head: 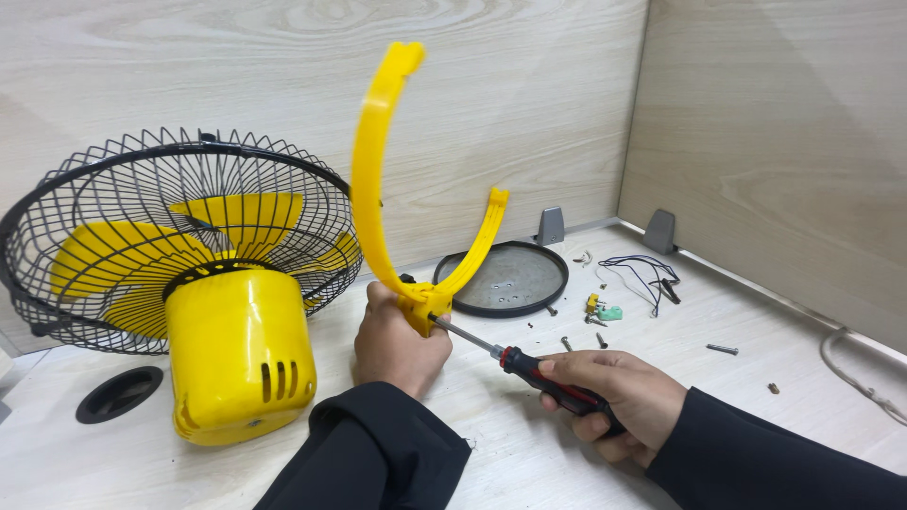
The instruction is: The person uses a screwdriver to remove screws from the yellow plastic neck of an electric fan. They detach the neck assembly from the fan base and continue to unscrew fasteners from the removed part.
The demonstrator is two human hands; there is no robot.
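Left hand (397, 340) grip wrapped around the base of the yoke (378, 179), arms standing up off the surface (529, 444). Right hand (614, 401) grip closed on screwdriver (510, 359); shaft runs up-left, tip touching the yoke base, just beside the left hand.

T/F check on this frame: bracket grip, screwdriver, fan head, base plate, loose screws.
1. The left hand grips the base of the yellow U-shaped bracket. True.
2. The right hand holds a pair of pliers. False: it holds a red-and-black screwdriver, its tip at the bracket's base.
3. The yellow fan head has its black wire guard removed. False: the guard is on, with yellow blades inside.
4. A round dark base plate lies behind the bracket. True.
5. Loose screws lie on the table. True.
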